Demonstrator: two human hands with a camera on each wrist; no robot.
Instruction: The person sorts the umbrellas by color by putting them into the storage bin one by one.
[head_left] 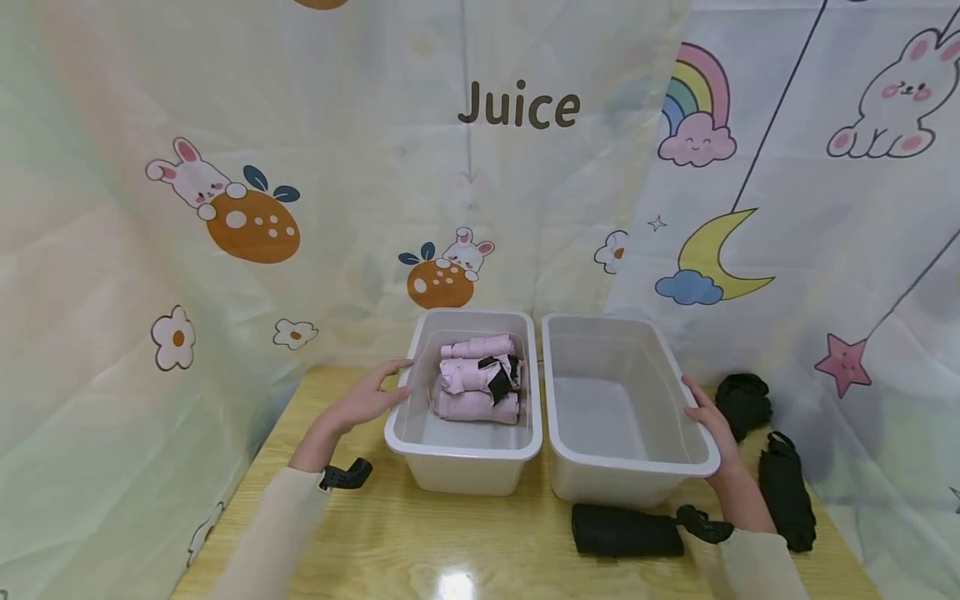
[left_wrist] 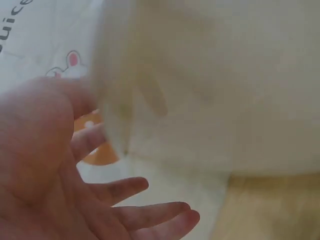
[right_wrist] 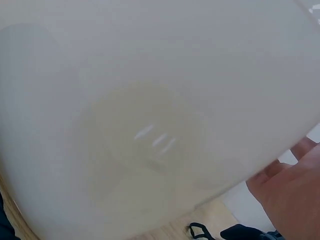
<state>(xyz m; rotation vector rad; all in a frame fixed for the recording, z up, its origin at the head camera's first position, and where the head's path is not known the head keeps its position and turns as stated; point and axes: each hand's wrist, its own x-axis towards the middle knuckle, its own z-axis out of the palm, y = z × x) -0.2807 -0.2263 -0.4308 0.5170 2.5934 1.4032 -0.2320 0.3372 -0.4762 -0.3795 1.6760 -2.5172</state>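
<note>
Two pale grey plastic bins stand side by side on a wooden table. The left bin (head_left: 467,454) holds several rolled pink cloth bundles (head_left: 478,407), one showing black patches. At its left side is my left hand (head_left: 365,402), fingers spread and fairly straight, the tips at the rim. In the left wrist view, the bin wall hides part of that hand (left_wrist: 85,170). Nothing shows inside the right bin (head_left: 600,467). My right hand (head_left: 716,429) touches its right rim with extended fingers. The right wrist view shows this hand (right_wrist: 292,187) partly behind the bin wall.
A black rolled bundle (head_left: 627,532) lies in front of the right bin. Two more black bundles, a crumpled one (head_left: 742,402) and a long one (head_left: 785,493), lie right of my right hand. A printed curtain (head_left: 360,167) hangs behind the table (head_left: 390,550).
</note>
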